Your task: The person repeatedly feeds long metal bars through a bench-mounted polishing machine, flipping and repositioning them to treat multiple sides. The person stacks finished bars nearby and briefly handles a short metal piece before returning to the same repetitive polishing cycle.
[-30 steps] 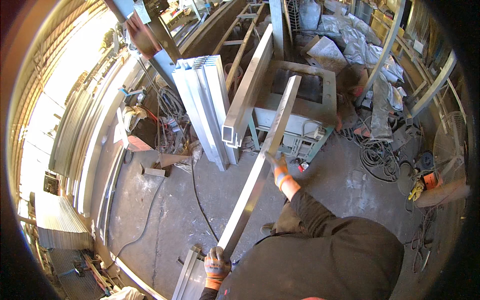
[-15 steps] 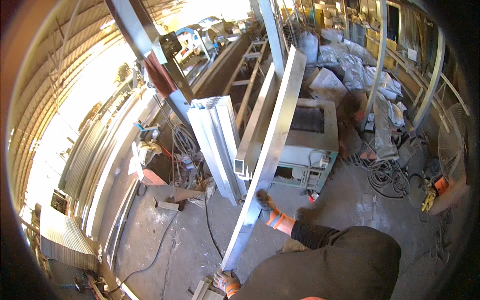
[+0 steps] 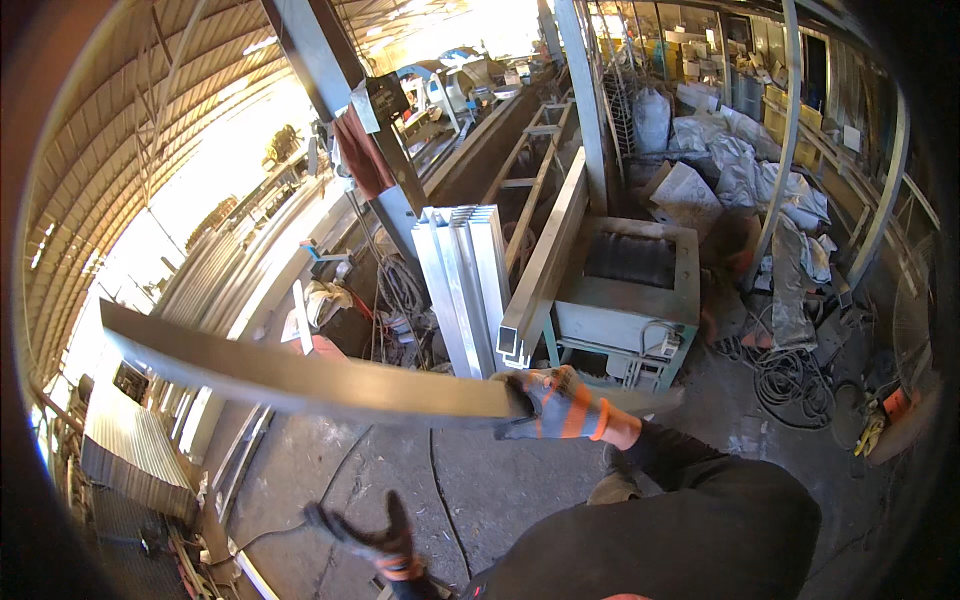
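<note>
A long metal profile (image 3: 330, 380) lies nearly level across the view, its left end raised slightly and its right end reaching past my right hand (image 3: 555, 403). That gloved hand, grey and orange, is closed around the bar near its middle. Below the bar, my left hand (image 3: 375, 540) is off the metal, its gloved thumb and fingers spread with nothing in them. Just beyond my right hand stands a stack of silver aluminium profiles (image 3: 465, 285), beside a square metal tube (image 3: 545, 260) whose hollow end points toward me.
A pale green machine (image 3: 628, 295) stands behind the tube. Coiled cables (image 3: 785, 380) lie on the floor at right. Upright steel posts (image 3: 590, 100) rise beyond. Corrugated sheets (image 3: 135, 450) are stacked at the left, and a black cable (image 3: 445, 490) crosses the floor.
The profile has swung from a steep slant to nearly level, its end now toward the left. My left hand has let go of its lower end and opened; my right hand still grips it.
</note>
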Demonstrator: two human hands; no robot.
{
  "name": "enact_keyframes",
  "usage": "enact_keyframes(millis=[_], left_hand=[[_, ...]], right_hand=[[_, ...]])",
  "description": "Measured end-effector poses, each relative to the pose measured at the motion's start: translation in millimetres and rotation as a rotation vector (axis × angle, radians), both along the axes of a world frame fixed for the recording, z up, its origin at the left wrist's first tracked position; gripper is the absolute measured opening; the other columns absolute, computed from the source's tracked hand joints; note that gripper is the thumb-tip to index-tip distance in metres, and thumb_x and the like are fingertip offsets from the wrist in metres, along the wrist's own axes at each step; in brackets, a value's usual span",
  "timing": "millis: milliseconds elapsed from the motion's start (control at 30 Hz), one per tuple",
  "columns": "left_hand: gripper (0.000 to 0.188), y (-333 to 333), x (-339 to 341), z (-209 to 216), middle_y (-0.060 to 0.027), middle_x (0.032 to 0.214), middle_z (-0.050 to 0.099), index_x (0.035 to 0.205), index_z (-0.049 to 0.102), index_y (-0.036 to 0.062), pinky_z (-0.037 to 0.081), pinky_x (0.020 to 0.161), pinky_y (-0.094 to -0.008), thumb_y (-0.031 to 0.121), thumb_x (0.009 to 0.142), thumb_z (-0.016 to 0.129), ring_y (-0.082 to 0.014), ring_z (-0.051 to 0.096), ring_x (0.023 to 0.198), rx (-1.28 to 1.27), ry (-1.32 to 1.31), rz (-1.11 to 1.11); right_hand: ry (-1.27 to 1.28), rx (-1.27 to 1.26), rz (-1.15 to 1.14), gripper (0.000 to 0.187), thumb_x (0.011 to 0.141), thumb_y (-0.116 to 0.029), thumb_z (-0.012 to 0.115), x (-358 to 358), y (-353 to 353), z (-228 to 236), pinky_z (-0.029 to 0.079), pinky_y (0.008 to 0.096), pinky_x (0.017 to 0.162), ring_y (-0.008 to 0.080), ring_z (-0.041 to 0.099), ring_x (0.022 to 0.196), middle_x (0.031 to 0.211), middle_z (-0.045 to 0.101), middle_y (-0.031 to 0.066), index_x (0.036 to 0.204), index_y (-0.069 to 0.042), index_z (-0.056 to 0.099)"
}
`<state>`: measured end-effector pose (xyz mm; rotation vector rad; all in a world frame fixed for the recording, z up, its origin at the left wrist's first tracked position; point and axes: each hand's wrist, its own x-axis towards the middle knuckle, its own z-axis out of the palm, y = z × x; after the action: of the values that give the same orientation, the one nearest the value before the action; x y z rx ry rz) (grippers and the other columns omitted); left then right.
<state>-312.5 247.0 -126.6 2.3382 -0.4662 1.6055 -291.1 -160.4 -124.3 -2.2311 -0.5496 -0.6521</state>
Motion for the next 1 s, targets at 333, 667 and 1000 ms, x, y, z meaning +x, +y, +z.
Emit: enact_keyframes(millis=[333, 667, 1000], left_hand=[[0.099, 65.6, 8.8, 26.0, -0.0267, 0.151, 0.065, 0.151, 0.062, 0.0027, 0.049, 0.117, -0.0625, 0.058, 0.075, 0.095, -0.0470, 0.062, 0.138, 0.724, 0.715, -0.169], [0.065, -47.8, 11.7, -156.7, -0.0225, 0.096, 0.077, 0.108, 0.072, 0.0084, 0.058, 0.074, -0.0571, 0.066, 0.083, 0.090, -0.0483, 0.074, 0.086, 0.238, 1.537, -0.304], [0.029, -292.7, 75.4, -299.7, -0.0157, 0.106, 0.079, 0.135, 0.078, 0.0142, 0.062, 0.076, -0.0419, 0.024, 0.108, 0.072, -0.0313, 0.078, 0.087, -0.178, 1.942, -0.640]], right_hand=[[0.496, -0.611, 0.271, 0.082, 0.083, -0.056, 0.090, 4.3, -117.6, -25.9, 0.062, 0.0463, 0.090, 0.0364, 0.079, 0.104, 0.115, 0.079, 0.0162, 0.146, -0.008, 0.067], [0.711, -0.729, 0.350, 0.082, 0.088, -0.076, 0.078, 114.3, -281.6, -85.0, 0.058, 0.0477, 0.104, 0.0382, 0.074, 0.120, 0.132, 0.079, 0.0134, 0.143, -0.015, 0.073], [0.366, -0.565, -0.828, 0.063, 0.110, -0.044, 0.059, 227.7, -473.9, -280.9, 0.028, 0.0554, 0.136, 0.0430, 0.043, 0.160, 0.173, 0.048, 0.0223, 0.161, -0.007, 0.058]])
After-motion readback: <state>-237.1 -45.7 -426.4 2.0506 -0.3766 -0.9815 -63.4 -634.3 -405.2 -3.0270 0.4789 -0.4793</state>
